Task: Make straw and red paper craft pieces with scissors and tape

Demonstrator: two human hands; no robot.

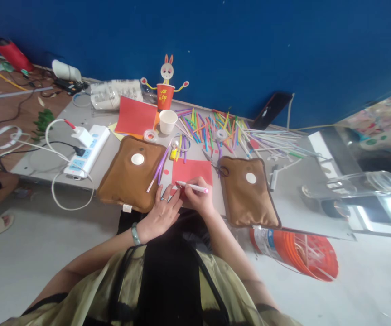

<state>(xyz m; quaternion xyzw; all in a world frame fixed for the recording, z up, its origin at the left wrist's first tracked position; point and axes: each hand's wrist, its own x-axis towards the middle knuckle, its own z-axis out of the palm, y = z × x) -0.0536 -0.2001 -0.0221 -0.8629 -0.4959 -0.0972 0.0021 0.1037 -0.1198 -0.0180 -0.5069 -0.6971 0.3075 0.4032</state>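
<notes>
My right hand [199, 195] is closed around a white marker [195, 186] with a pink end, its tip pointing left over the lower edge of a red paper sheet [191, 170]. Beside it, my left hand [163, 212] lies with its fingers spread at the table edge, by small red and white paper pieces. Scissors [219, 169] lie to the right of the red sheet. Above the sheet are a small yellow bottle [174, 152] and a roll of tape [150, 135]. Purple sticks [159, 167] rest on the left brown cushion [132, 174].
Another brown cushion [250, 192] lies right. Behind are a paper cup [168, 121], a rabbit figure in a red cup [165, 96], and many coloured sticks [205, 129]. A power strip [87, 151] sits left; an orange bucket [293, 251] is below right.
</notes>
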